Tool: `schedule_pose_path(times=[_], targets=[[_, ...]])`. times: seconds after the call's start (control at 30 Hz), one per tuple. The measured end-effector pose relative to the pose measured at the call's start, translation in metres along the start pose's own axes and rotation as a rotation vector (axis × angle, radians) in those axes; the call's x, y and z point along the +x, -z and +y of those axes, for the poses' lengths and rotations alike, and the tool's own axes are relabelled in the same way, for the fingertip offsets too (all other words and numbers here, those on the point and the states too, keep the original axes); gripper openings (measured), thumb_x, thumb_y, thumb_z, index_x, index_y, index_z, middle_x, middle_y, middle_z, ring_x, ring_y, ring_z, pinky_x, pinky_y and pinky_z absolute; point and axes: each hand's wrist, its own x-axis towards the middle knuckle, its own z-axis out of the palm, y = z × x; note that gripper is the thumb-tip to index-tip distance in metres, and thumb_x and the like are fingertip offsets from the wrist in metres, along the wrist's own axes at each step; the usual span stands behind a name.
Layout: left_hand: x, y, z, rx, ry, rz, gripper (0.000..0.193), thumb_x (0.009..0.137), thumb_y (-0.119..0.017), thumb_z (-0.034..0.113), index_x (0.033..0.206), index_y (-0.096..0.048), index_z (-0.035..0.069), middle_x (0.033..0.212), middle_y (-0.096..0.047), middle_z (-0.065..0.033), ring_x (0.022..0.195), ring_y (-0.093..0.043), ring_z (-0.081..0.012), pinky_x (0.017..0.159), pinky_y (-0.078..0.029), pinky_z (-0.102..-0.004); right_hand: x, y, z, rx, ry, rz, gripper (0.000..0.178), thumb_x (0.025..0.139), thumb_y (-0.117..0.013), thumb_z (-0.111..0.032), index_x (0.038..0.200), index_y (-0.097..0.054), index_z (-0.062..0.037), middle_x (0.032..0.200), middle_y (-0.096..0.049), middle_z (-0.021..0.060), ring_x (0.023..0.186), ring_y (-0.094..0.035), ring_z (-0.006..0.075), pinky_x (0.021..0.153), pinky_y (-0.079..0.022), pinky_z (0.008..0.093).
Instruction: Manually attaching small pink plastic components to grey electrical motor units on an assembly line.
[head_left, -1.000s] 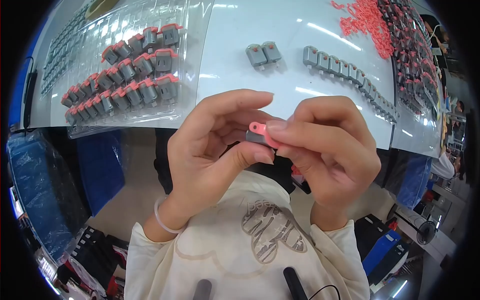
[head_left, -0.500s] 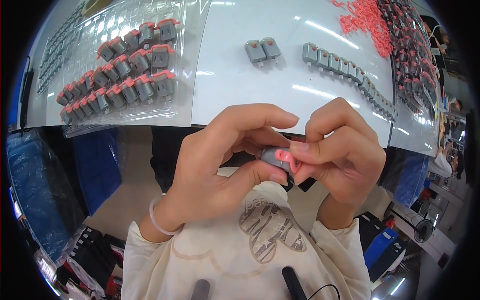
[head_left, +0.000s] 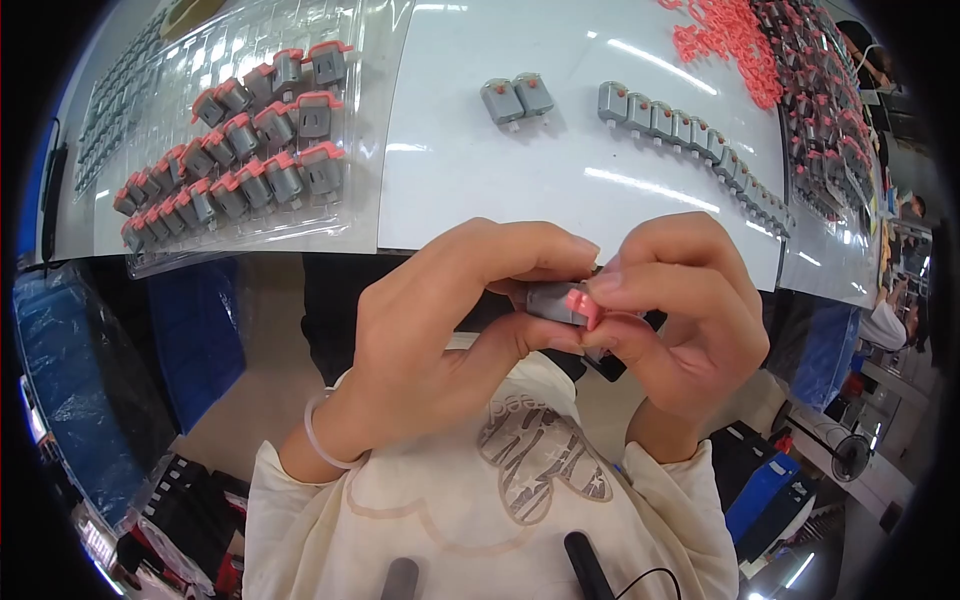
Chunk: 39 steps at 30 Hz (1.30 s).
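Observation:
My left hand (head_left: 440, 330) is closed around a small grey electric motor (head_left: 550, 302), held over my lap just off the table's near edge. On the motor's right end sits a pink plastic clip (head_left: 583, 308). The thumb and forefinger of my right hand (head_left: 690, 310) pinch that clip against the motor. Fingers cover part of the clip, so how fully it is seated is hidden. Beyond my hands, two bare motors (head_left: 517, 100) stand side by side on the white table (head_left: 450, 180).
A clear plastic tray (head_left: 350, 190) at left holds rows of motors with pink clips (head_left: 240, 135). A slanting row of bare motors (head_left: 680, 130) stands at right. Loose pink clips (head_left: 720, 45) lie heaped at the far right, beside more clipped motors (head_left: 825, 110).
My right fingers have shifted up over the clip, which now sits squarer against the motor's end and shows less. My left fingertips have closed in toward it.

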Motion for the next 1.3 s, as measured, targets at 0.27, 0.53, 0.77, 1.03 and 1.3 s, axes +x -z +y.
schedule_pose_path(times=[0.27, 0.53, 0.77, 1.03, 1.3], targets=[[0.000, 0.009, 0.006, -0.220, 0.218, -0.183, 0.049, 0.069, -0.077, 0.001, 0.110, -0.051, -0.008, 0.104, -0.060, -0.0153, 0.093, -0.062, -0.0205, 0.080, -0.053, -0.0301, -0.001, 0.010, -0.006, -0.117, 0.142, -0.092, 0.020, 0.064, -0.073, -0.005, 0.083, -0.068, -0.0028, 0.082, -0.060, 0.0124, 0.064, -0.056, 0.0162, 0.056, -0.043, 0.0242], [0.000, 0.006, 0.009, -0.249, 0.359, -0.173, 0.052, 0.068, -0.077, 0.000, 0.112, -0.051, -0.006, 0.106, -0.059, -0.0128, 0.093, -0.062, -0.0176, 0.078, -0.053, -0.0292, -0.004, 0.010, -0.007, 0.046, -0.008, -0.116, 0.023, 0.064, -0.067, 0.004, 0.086, -0.067, 0.0006, 0.083, -0.060, 0.0134, 0.064, -0.060, 0.0163, 0.057, -0.049, 0.0237], [-0.009, 0.008, -0.005, -0.532, 0.471, -0.252, 0.046, 0.074, -0.070, -0.005, 0.117, -0.052, -0.002, 0.112, -0.058, -0.0104, 0.100, -0.059, -0.0154, 0.081, -0.050, -0.0266, -0.005, 0.006, -0.009, 0.004, 0.049, -0.106, 0.022, 0.057, -0.064, 0.006, 0.078, -0.067, -0.0009, 0.076, -0.059, 0.0125, 0.059, -0.058, 0.0148, 0.053, -0.048, 0.0229], [-0.012, 0.009, -0.007, -0.787, 0.580, -0.238, 0.044, 0.075, -0.070, -0.005, 0.115, -0.052, -0.005, 0.111, -0.059, -0.0123, 0.100, -0.059, -0.0161, 0.082, -0.051, -0.0264, -0.002, 0.016, -0.009, 0.049, 0.028, -0.218, 0.021, 0.058, -0.063, 0.003, 0.077, -0.068, -0.0033, 0.082, -0.061, 0.0127, 0.064, -0.060, 0.0176, 0.057, -0.047, 0.0238], [-0.016, 0.010, -0.013, -0.867, 0.492, -0.229, 0.045, 0.075, -0.069, -0.006, 0.117, -0.052, -0.006, 0.110, -0.059, -0.0121, 0.098, -0.059, -0.0154, 0.082, -0.051, -0.0260, -0.007, 0.009, -0.002, 0.146, 0.100, -0.245, 0.015, 0.063, -0.069, 0.000, 0.077, -0.067, -0.0044, 0.093, -0.064, 0.0161, 0.075, -0.063, 0.0222, 0.063, -0.049, 0.0271]])
